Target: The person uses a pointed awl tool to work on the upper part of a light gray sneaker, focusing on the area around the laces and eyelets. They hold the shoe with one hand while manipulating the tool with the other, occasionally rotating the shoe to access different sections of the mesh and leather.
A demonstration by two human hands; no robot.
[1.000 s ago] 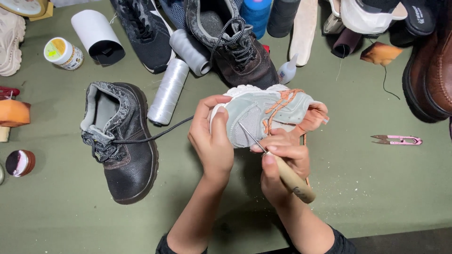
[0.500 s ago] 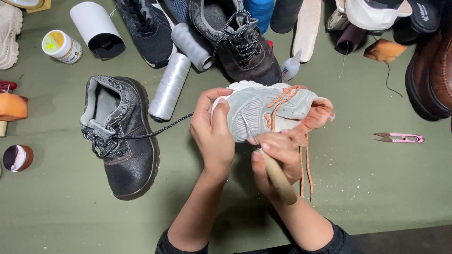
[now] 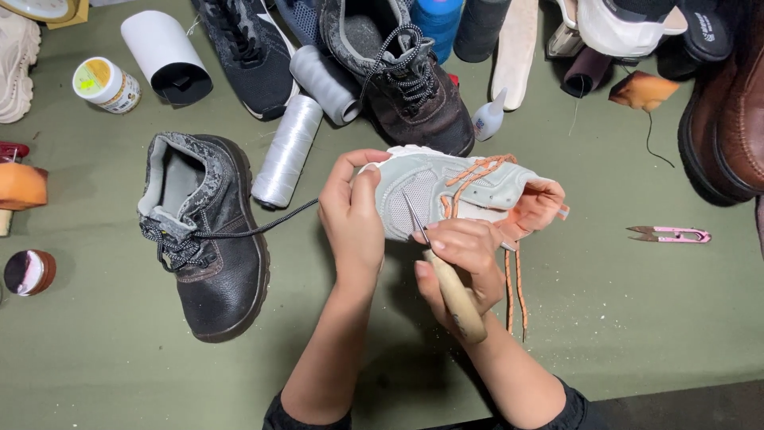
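A small pale grey-green sneaker (image 3: 446, 191) with orange laces and an orange lining is held above the green work surface. My left hand (image 3: 352, 219) grips its toe end, thumb over the top. My right hand (image 3: 461, 259) holds a wooden-handled awl (image 3: 455, 301), and the awl's thin metal needle rests against the mesh side of the sneaker. Loose orange lace ends (image 3: 516, 291) hang down past my right wrist.
A black leather boot (image 3: 211, 239) lies left of my hands, its lace trailing toward them. White thread spools (image 3: 288, 150), a glue bottle (image 3: 488, 118), a dark brown boot (image 3: 406, 76), pink thread snips (image 3: 672, 234) and brown shoes (image 3: 728, 119) ring the green surface (image 3: 637, 334).
My right hand has slid the awl a little along the sneaker's side. The sneaker has shifted slightly to the right in my left hand.
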